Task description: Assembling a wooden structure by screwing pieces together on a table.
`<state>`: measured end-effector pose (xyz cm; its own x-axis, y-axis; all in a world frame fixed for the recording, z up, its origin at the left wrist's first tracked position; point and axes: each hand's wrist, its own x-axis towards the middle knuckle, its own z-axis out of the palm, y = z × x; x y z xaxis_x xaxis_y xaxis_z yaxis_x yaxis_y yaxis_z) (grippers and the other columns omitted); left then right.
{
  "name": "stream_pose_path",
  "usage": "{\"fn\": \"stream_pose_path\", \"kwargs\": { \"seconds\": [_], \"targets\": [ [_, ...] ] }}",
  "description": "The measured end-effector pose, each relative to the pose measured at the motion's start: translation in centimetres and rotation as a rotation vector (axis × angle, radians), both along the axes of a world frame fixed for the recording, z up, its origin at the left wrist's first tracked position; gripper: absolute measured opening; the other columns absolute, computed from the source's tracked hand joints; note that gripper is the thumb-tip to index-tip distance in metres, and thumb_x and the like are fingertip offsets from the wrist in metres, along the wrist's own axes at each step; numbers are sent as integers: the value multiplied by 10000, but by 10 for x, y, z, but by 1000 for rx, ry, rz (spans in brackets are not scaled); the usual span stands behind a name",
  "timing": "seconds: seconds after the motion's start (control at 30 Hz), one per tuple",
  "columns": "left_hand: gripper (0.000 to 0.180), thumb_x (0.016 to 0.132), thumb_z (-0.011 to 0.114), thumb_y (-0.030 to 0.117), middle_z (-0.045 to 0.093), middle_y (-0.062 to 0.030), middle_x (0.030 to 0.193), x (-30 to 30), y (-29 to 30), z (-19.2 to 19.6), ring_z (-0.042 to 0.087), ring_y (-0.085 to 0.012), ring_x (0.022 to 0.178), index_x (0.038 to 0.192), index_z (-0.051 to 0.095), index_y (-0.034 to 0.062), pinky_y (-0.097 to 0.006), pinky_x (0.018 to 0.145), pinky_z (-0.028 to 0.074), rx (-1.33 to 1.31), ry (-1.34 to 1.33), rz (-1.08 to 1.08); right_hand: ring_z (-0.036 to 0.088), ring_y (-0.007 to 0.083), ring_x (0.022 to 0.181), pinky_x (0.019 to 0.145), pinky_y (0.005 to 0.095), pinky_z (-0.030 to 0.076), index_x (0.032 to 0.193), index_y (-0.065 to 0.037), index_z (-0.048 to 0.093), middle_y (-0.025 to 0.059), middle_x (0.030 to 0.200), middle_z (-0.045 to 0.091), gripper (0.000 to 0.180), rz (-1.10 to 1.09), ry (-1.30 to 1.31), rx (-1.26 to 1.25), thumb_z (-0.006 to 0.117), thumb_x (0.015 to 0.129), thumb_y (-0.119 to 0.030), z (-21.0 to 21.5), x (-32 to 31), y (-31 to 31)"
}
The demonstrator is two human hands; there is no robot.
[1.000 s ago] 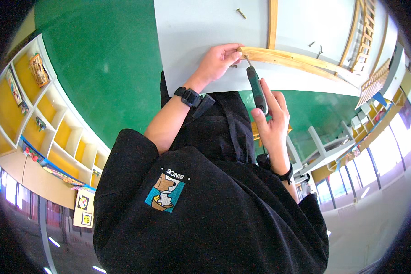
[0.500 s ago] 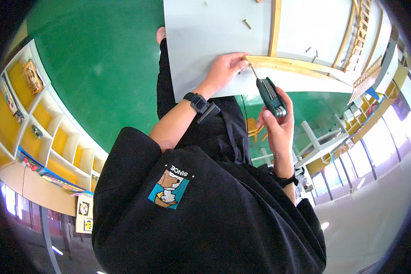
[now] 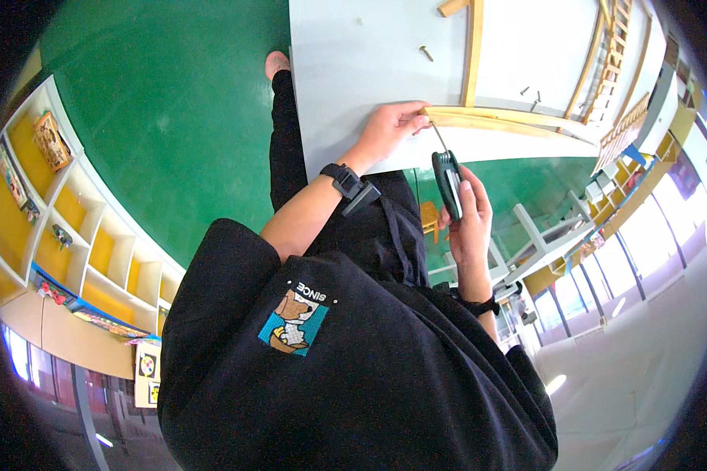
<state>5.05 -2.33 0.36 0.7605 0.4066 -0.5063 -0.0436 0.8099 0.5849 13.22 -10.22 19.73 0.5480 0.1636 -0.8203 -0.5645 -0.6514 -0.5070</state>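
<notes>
The left hand (image 3: 389, 125) presses its fingers closed on the end of the wooden rail (image 3: 503, 119), which lies along the near edge of the grey worktop (image 3: 353, 71). The right hand (image 3: 467, 224) grips a screwdriver (image 3: 446, 177) just below the rail, tip angled up at it. A loose screw (image 3: 426, 52) lies beyond the rail.

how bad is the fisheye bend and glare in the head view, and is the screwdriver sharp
Head view: the grey board edges and wooden strip bow toward the rim, with black vignette at the corners; windows at right are blown out, the floor there glaring; the screwdriver in the right hand is fairly sharp, as is the left hand.
</notes>
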Motion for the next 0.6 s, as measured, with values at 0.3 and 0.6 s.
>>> {"fn": "stream_pose_path", "kwargs": {
  "seconds": [0.3, 0.6],
  "targets": [
    [356, 924, 554, 123, 656, -97, 1015, -1, 5, 10, 628, -115, 890, 1240, 519, -37, -234, 785, 511, 1, 36, -15, 621, 230, 899, 667, 300, 515, 1354, -54, 394, 185, 1166, 516, 688, 1321, -819, -258, 702, 739, -58, 11, -1, -4],
    [347, 911, 553, 74, 631, -125, 1086, 2, 2, 8, 633, -162, 965, 1230, 513, -56, -253, 847, 512, -35, 1, -7, 407, 124, 391, 397, 289, 365, 966, 16, 599, 24, 518, 494, 357, -189, 289, 23, 443, 957, -305, 6, 17, -7]
  ]
}}
